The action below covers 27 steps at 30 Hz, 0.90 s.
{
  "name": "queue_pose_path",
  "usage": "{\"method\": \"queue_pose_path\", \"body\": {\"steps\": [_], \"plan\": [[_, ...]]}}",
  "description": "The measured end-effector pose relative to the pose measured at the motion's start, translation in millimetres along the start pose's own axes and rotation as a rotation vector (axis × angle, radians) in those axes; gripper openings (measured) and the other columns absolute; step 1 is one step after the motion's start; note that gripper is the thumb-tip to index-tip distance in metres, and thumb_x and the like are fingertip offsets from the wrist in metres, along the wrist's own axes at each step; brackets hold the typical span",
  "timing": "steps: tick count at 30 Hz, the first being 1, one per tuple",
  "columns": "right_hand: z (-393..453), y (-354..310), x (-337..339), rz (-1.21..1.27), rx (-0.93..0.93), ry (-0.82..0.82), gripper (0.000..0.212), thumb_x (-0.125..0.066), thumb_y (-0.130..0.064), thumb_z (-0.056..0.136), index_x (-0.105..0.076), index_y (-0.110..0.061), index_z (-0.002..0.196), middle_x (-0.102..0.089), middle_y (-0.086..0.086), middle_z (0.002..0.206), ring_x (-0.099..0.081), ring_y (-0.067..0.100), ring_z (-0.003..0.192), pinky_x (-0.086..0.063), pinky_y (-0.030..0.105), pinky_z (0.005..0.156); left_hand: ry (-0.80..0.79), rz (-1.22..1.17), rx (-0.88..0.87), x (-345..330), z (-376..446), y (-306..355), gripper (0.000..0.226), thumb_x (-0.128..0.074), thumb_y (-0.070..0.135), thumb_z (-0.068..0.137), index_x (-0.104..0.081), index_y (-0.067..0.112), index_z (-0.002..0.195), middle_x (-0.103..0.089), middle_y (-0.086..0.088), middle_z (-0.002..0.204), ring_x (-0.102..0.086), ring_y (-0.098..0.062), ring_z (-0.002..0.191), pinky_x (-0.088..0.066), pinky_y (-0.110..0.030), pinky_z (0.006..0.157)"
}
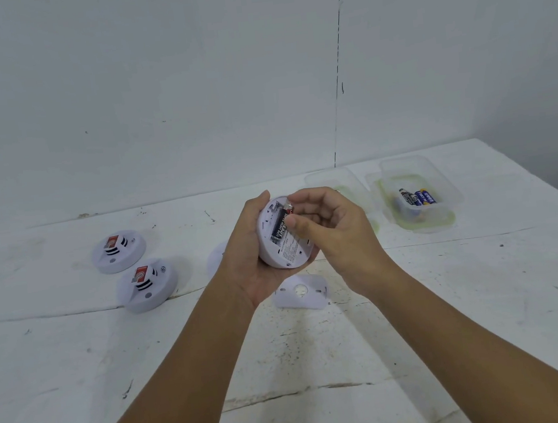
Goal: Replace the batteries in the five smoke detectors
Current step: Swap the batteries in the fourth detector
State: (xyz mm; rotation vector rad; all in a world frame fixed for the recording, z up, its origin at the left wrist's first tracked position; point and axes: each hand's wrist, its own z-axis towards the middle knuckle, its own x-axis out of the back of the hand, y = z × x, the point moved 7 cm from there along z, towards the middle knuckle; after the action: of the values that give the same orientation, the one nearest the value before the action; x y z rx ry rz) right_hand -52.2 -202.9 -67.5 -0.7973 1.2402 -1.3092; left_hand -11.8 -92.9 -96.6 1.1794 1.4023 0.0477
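Smoke detectors, white, round: three fully in view.
- One held detector (282, 242), back side up, cradled in the left hand (248, 259), whose fingers curl round its rim. It is raised above the table (80, 370), near centre.
- Two resting detectors, face up on the table at left, each with a red label: the farther one (119, 251) and the nearer one (147, 284), just beside each other.
- A partial white round edge (215, 257) shows behind the left wrist; what it is cannot be told.

Batteries:
- One black battery (280, 225) lies in the compartment of the held detector. The right hand (327, 227) pinches its upper end with thumb and fingertips.
- Loose batteries (417, 198), black and blue, in a container; at least three, exact count unclear.

Cover plate: one, white (301, 293), with a round hole, flat on the table below the hands.

Clear plastic containers: two at right, the one with batteries (440, 191) and another (343, 180) partly hidden behind the right hand.
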Motion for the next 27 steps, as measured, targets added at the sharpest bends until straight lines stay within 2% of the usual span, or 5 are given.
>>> {"method": "queue_pose_path", "body": {"steps": [6,17,20,23,27], "plan": [[1.3,2.2,-0.7,0.003,-0.006,-0.001,0.024,-0.077,-0.001,0.089,-0.073,-0.012,0.111,-0.078,0.007,0.104,-0.072,0.017,0.096,-0.058,0.026,0.085,0.013,0.006,0.004,2.8,0.8,2.0,0.038,-0.06,0.048,0.098,-0.079,0.015,0.096,-0.07,-0.013,0.111,-0.067,-0.031,0.103,-0.041,-0.051,0.115],[6.8,4.6,1.2,-0.019,0.005,0.106,0.013,-0.079,-0.011,0.09,-0.077,-0.01,0.102,-0.078,-0.003,0.089,-0.073,0.009,0.086,-0.057,0.02,0.074,0.053,0.052,-0.006,2.7,2.6,7.9,0.035,-0.061,0.049,0.096,-0.07,0.018,0.11,-0.071,-0.01,0.112,-0.067,-0.03,0.104,-0.046,-0.05,0.11],[9.1,7.0,0.4,-0.088,0.036,0.119,0.009,-0.079,-0.014,0.091,-0.078,-0.012,0.099,-0.079,-0.003,0.098,-0.074,0.014,0.096,-0.06,0.028,0.082,0.056,0.055,-0.006,0.7,3.2,10.0,0.032,-0.058,0.047,0.097,-0.069,0.018,0.107,-0.071,-0.006,0.104,-0.068,-0.026,0.096,-0.05,-0.047,0.102],[9.9,7.7,-1.4,-0.304,0.148,0.146,0.007,-0.078,-0.024,0.092,-0.079,-0.021,0.099,-0.074,-0.002,0.102,-0.07,0.017,0.101,-0.058,0.036,0.093,0.082,0.075,-0.009,1.8,6.0,10.5,0.031,-0.055,0.046,0.096,-0.069,0.018,0.101,-0.068,-0.004,0.098,-0.067,-0.022,0.089,-0.053,-0.042,0.09],[6.7,4.8,-8.2,-0.522,0.267,0.196,0.013,-0.076,-0.028,0.093,-0.079,-0.024,0.105,-0.065,-0.004,0.1,-0.063,0.009,0.098,-0.047,0.017,0.087,0.133,0.087,-0.032,5.5,12.1,11.8,0.032,-0.056,0.048,0.096,-0.071,0.019,0.1,-0.067,-0.003,0.096,-0.065,-0.024,0.092,-0.052,-0.04,0.086]]}}
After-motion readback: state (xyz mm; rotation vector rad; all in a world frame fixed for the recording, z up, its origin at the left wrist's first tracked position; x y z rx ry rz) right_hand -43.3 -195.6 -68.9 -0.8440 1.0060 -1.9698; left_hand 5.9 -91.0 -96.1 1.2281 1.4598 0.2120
